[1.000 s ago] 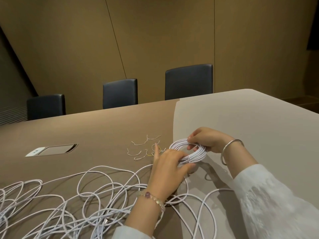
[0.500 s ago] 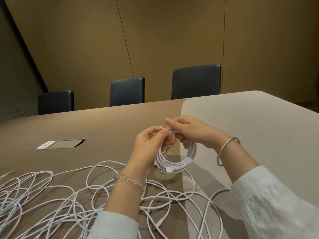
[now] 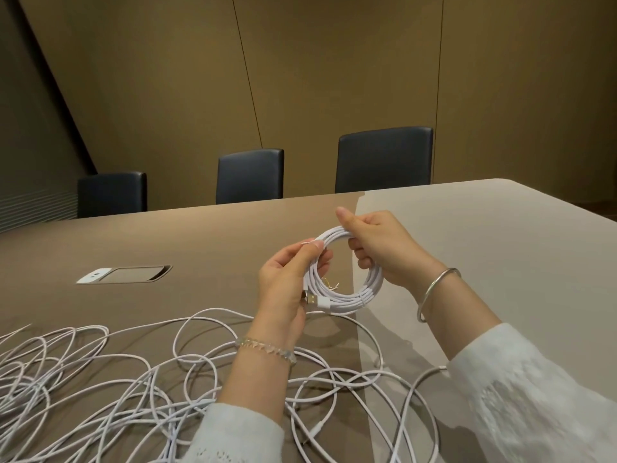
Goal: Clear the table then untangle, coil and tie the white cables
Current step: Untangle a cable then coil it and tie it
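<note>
**A:** Right, left to right. Far left of the table (image 3: 500, 262): loose cables (image 3: 100, 389), white, tangled, overlapping loops lying flat. They run from the left edge across the near side and under both forearms.

**B:** Anything else on that side?

**A:** Flush panel (image 3: 125, 275) set into the tabletop, white socket strip at its left end. Well apart from the cables. Three dark chairs (image 3: 249, 175) behind the far edge, wall panels behind those.

**B:** Hands?

**A:** Left hand (image 3: 287, 282) is clenched on the left side of the coil (image 3: 347, 292), thumb and forefinger pinched at the top. Something thin and pale sticks out of that pinch; too small to tell what. Beaded bracelet (image 3: 267, 350) on that wrist.

**B:** Coil state?

**A:** Wound in a neat round ring, held up off the table between both hands, roughly upright and facing the camera. USB plug (image 3: 312, 299) pokes out at the lower left, just beside the left palm.

**B:** Ties?

**A:** Small yellowish wire bits (image 3: 330, 285) visible through the ring's centre, on the table behind. Blurred, can't count them.

**B:** Right side?

**A:** Right hand (image 3: 377, 248) grips the top right of the coil, fingers curled through the ring, thumb up over the strands. Metal bangle (image 3: 437, 292) on the wrist, white sleeve (image 3: 534, 396) below it. Tabletop on this side is a lighter shade, bare past the hand.
</note>
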A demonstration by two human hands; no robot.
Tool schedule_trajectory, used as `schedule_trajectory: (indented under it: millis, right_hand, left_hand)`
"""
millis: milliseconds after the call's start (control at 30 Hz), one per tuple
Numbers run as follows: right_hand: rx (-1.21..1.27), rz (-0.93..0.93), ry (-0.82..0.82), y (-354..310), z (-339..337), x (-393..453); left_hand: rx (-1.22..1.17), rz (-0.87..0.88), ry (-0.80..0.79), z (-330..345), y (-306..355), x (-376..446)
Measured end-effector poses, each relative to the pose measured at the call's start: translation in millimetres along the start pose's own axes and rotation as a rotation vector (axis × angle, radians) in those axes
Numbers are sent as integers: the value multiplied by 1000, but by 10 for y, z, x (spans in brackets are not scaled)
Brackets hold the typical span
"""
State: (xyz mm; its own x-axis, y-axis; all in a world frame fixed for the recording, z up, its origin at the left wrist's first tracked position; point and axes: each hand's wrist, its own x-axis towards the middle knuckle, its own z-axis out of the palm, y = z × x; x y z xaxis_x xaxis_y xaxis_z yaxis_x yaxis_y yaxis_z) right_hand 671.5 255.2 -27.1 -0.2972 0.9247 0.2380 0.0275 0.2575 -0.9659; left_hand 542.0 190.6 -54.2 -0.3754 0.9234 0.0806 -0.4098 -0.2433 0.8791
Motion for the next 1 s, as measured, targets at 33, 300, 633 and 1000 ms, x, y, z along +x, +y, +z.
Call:
schedule_trajectory:
  millis: [33,300,633,1000]
  right_hand:
    - [5,10,28,1,10,0]
    - [-151,269,163,266,-449,135]
    - [-318,508,336,1011,-1004,160]
    - [-783,244,73,57,-816,-90]
  left_hand:
    - [-11,-8,13,-6,-14,11]
    - [132,-230,-34,-44,-217,46]
    - [279,-302,-31,-61,-402,89]
    - [481,-249,-184,229,-115,-68]
